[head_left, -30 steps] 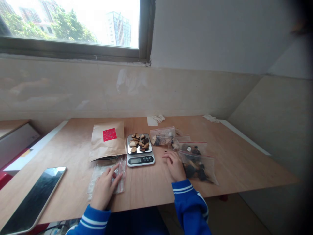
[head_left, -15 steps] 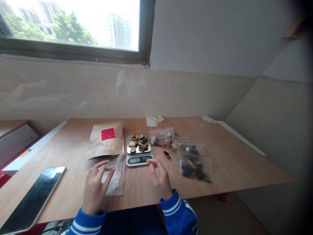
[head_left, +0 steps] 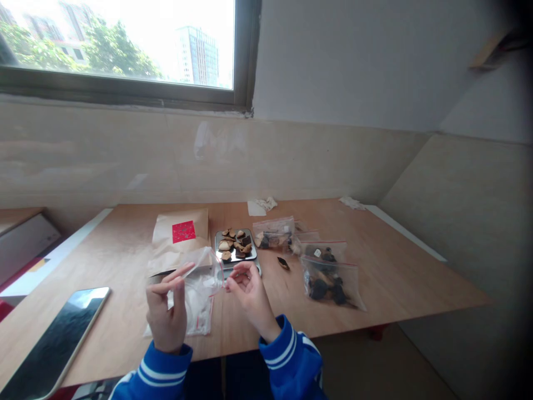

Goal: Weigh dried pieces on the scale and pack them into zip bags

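Between left hand (head_left: 164,316) and right hand (head_left: 247,294), a clear zip bag (head_left: 200,283) gapes open.

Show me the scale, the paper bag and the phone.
digital scale (head_left: 254,243), head view, right rim of its metal tray
kraft paper bag (head_left: 180,248), head view, front below the red label
phone (head_left: 54,344), head view, middle of its screen

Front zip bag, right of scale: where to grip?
Pinch the zip bag at the right end of its red-lined zip edge, coming from the right: that strip lies flat, clear of the lumpy dark pieces, and another bag sits just behind.
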Motion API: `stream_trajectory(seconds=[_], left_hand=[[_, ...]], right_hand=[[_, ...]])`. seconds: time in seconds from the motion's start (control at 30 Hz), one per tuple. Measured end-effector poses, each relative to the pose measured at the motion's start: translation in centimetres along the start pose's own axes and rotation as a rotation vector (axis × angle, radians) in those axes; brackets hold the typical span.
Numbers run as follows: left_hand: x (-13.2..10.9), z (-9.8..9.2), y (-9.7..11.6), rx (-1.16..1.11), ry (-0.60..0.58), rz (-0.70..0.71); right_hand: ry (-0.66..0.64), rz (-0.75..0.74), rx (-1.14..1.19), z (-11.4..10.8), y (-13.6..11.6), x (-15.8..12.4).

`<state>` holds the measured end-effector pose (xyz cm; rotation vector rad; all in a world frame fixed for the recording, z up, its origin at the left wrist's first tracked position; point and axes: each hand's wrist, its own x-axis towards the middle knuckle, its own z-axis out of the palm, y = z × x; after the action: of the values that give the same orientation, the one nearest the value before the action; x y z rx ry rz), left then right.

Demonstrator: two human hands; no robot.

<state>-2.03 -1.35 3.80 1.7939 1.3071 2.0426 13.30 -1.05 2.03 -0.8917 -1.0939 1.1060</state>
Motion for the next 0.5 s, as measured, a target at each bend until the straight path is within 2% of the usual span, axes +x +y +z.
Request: stream_trajectory(seconds=[0.07,0.2,0.27,0.33,0.43,0.5], left_hand=[[0.6,1.1,-0.9,-0.029,0.134,0.010],[2.1,4.0,-2.5,-0.108,0.360,0.119],[2.6,5.4,-3.2,-0.077,0.358,0.121],[2.6,6.5,-3.8,-0.059,0.299,0.104],[2.1,7.2,-4.9,-0.094,0.215,0.106],[1.7,7.3,-5.7,-0.138,0.236,0.145]], right_hand=[[0.024,-0.059,-0.098,-1.6,0.0,0.3],[0.098,-0.221,-0.454,-4.2,0.8,2.1],[0.082,-0.299,-0.640,-4.7,1.3,3.6],[0.034,-0.338,-0.815,-4.8,1.8,5.2],[-0.047,-0.334,-1.024,-4.4,2.2,7.2],[-0.085,-0.318,-1.122,-4.2,2.6,8.0]])
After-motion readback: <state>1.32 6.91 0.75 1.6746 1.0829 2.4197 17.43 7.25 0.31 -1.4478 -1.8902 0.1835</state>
